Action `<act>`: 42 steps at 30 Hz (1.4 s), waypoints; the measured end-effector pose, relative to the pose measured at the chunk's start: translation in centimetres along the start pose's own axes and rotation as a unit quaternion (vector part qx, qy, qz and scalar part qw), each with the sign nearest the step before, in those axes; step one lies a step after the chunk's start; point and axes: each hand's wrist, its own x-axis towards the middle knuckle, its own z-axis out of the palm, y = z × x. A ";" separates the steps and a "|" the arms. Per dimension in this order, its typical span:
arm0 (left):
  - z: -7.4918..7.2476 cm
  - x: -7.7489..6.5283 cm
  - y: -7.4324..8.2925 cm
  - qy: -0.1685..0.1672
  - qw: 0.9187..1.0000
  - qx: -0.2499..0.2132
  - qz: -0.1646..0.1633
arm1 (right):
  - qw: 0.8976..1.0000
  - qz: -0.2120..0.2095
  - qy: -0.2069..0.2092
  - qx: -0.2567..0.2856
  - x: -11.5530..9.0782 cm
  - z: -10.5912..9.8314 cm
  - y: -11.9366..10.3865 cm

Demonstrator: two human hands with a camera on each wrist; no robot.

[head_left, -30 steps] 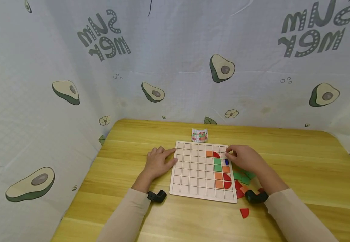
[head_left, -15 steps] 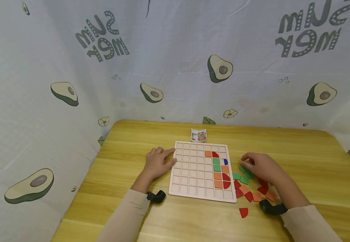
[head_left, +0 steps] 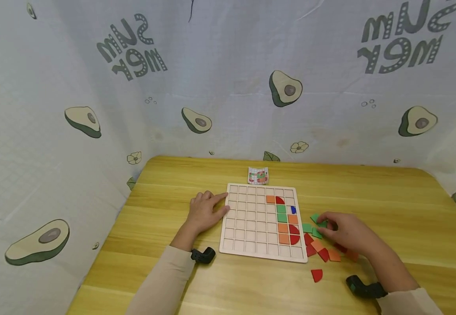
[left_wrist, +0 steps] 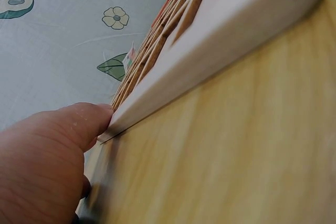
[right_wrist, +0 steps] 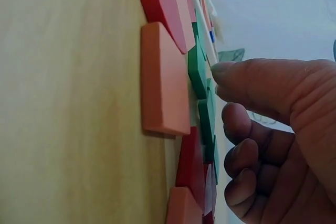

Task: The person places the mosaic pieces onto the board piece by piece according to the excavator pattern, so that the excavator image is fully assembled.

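A square wooden grid board (head_left: 247, 215) lies on the table between my hands. Its right columns hold orange and green squares, red quarter-circles and a blue piece (head_left: 293, 210). My left hand (head_left: 203, 213) rests by the board's left edge, with thumb and index finger touching the rim. To the right, my right hand (head_left: 346, 229) reaches over the green tiles (head_left: 307, 228), thumb and index fingertips right at them and apart in the head view. In the right wrist view no tile shows in its fingers; the other fingers (right_wrist: 241, 153) are loosely bent.
Orange tiles (head_left: 334, 255) and red quarter-circle tiles (head_left: 323, 254) lie loose right of the board. One red quarter-circle (head_left: 317, 275) sits apart nearer the front. A small curled pattern card (head_left: 257, 175) stands behind the board. A printed curtain (head_left: 228, 87) hangs behind the table.
My right hand has moved from the board's upper right corner out to the right and nearer, down onto the green tiles. The left hand stays at the left edge.
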 end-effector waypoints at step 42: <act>-0.1 0.1 0.0 -0.008 1.000 0.001 -0.003 | 0.999 -0.011 -0.034 -0.026 -0.5 0.9 -1.8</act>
